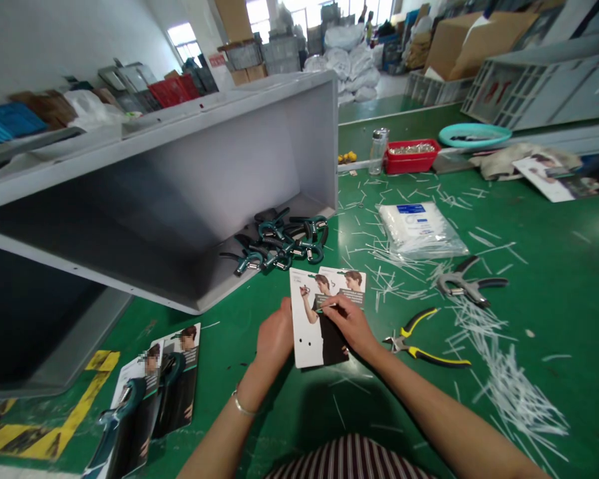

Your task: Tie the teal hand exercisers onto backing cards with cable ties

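Two overlapping printed cards [309, 342] are between my hands, above the green table. My left hand [274, 334] grips their left edge, its fingertips hidden behind the front card. With fingers pressed together, my right hand [348, 324] lies on the front of the cards near their middle; whether it pinches anything small cannot be made out. Beyond the cards, several teal and black hand grips [279, 243] lie heaped at the mouth of a tipped grey crate [214, 173]. To the left, two cards with hand grips attached [180, 379] rest on the table.
Yellow-handled pliers [414, 342], a grey-handled tool [469, 283] and scattered white plastic strips [522, 399] lie on the right. Farther back are a clear bag [422, 229], a red box of small parts [412, 159], a glass bottle [378, 152] and a turquoise tray [474, 136].
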`<state>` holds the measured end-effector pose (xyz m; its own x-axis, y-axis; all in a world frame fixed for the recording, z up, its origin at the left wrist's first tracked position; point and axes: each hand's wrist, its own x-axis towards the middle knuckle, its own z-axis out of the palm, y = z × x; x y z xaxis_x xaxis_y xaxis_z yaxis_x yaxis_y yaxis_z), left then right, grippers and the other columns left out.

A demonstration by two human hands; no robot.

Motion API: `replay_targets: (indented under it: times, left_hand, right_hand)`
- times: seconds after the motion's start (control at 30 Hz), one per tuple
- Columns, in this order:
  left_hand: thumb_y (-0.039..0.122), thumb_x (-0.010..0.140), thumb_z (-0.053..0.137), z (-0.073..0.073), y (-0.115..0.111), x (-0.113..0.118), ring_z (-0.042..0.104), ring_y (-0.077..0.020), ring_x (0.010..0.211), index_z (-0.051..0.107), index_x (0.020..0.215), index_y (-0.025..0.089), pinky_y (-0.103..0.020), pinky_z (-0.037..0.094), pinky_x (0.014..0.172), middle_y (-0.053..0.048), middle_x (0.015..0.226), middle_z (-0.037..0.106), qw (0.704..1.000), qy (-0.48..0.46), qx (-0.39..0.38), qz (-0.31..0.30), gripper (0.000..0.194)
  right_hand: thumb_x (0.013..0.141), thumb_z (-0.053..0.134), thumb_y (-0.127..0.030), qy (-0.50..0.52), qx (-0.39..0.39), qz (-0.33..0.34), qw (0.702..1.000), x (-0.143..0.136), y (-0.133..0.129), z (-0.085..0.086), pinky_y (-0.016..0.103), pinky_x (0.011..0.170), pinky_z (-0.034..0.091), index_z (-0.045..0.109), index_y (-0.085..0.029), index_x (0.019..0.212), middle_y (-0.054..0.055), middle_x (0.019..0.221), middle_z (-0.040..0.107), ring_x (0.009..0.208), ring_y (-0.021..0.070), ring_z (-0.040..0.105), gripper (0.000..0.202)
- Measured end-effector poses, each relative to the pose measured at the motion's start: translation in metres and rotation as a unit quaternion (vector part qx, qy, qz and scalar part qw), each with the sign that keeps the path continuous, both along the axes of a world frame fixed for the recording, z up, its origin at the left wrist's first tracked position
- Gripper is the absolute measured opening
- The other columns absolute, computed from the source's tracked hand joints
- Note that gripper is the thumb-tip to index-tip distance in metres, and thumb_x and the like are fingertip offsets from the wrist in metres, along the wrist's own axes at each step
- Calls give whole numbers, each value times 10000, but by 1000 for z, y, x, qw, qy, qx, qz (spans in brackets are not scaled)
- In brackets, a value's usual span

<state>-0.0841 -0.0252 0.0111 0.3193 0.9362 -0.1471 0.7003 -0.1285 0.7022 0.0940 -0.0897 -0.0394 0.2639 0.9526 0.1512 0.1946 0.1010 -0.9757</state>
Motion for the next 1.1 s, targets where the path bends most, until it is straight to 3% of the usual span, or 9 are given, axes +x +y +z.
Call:
replay_targets:
  times: [0.1, 0.23, 0.3, 0.4, 0.53, 0.67, 0.77, 0.87, 1.1]
  left_hand:
    - [328, 763, 700, 4, -5, -5, 667, -282, 915, 639, 1160, 170, -337, 490, 792, -118, 964, 725, 991, -90, -85, -48, 431]
    - [355, 900, 552, 5, -12, -21, 636, -251, 1035, 646, 1220, 181, -380, 483, 940, -89, 1154, 701, 938, -210, -221, -168, 376]
    - [344, 921, 525, 7, -15, -27, 634, -247, 1038, 673, 1199, 204, -386, 472, 967, -78, 1149, 706, 941, -197, -193, -197, 345]
    - [296, 909, 546, 7, -18, -27, 631, -259, 1040, 734, 1091, 222, -395, 470, 972, -84, 1107, 709, 963, -152, -76, -211, 272]
    - [257, 903, 548, 0, -20, -17, 546, -271, 1202, 746, 1056, 236, -413, 398, 1072, -103, 1241, 633, 960, -156, 34, -230, 252]
    - [210, 866, 558, -11, -20, -9, 625, -253, 1030, 752, 971, 221, -402, 458, 997, -97, 1066, 699, 960, -158, -10, -230, 220]
    - [151, 768, 621, -15, -18, -2, 643, -261, 864, 745, 908, 194, -401, 483, 922, -115, 913, 729, 978, -135, -21, -156, 192]
    - [154, 760, 618, -13, -17, 2, 634, -254, 796, 740, 894, 193, -378, 489, 865, -123, 898, 740, 984, -139, -19, -108, 185]
    - [141, 744, 599, -16, -19, -3, 606, -209, 640, 733, 771, 186, -298, 471, 669, -105, 748, 726, 985, -99, -20, -139, 144]
  right_hand:
    - [902, 581, -359, 25, -14, 0, 1000, 0, -1, 1, 320, 795, 458, 684, -218, 924, 32, 913, 681, 850, 197, 613, 176]
    - [896, 585, -377, 69, -28, -4, 997, -2, -2, 1, 299, 739, 458, 677, -213, 928, 15, 845, 668, 784, 185, 608, 190]
    - [890, 594, -385, 89, -30, -1, 996, -3, -2, 1, 295, 731, 463, 671, -209, 920, 11, 816, 658, 769, 181, 610, 195]
    - [882, 608, -403, 101, -26, 5, 995, -3, -1, 3, 295, 734, 475, 667, -208, 918, 13, 828, 654, 766, 178, 609, 207]
    - [903, 583, -411, 112, -13, 18, 993, -1, -1, 5, 289, 737, 484, 654, -216, 916, 5, 847, 644, 760, 165, 606, 208]
    - [909, 570, -410, 69, 0, 30, 997, -2, -2, 5, 296, 746, 478, 641, -219, 880, 7, 841, 643, 769, 171, 598, 205]
    - [902, 588, -378, -7, 17, 47, 999, -4, -3, 7, 331, 802, 469, 658, -217, 884, 32, 879, 665, 843, 198, 604, 176]
    - [907, 585, -336, -51, 26, 66, 996, -5, -4, 10, 348, 826, 463, 675, -219, 909, 46, 910, 676, 879, 209, 606, 148]
    - [911, 578, -334, -38, 8, 63, 997, -5, -3, 8, 337, 812, 469, 669, -221, 937, 39, 928, 682, 884, 207, 621, 146]
